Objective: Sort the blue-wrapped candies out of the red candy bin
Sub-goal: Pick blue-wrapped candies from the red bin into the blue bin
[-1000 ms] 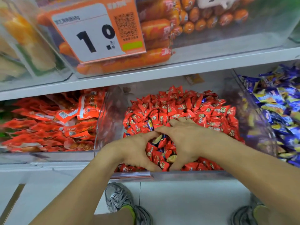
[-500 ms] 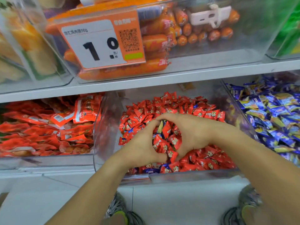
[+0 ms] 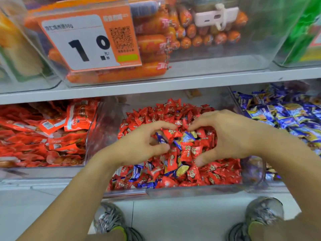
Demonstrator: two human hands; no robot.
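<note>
You are leaning both hands into the red candy bin (image 3: 194,192), digging among red candies (image 3: 173,110). Your right hand (image 3: 231,134) is hovering curled but holding nothing. Your left hand (image 3: 140,145) is nearer: its fingers (image 3: 163,126) are pinching around a blue-wrapped candy (image 3: 160,138) (long axis running 11 to 5 o'clock), with more blue at 3 o'clock.

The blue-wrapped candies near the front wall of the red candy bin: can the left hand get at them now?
Probably yes. The blue-wrapped candies lie uncovered on top, just below the left hand, and the red candy bin is open above.
</note>
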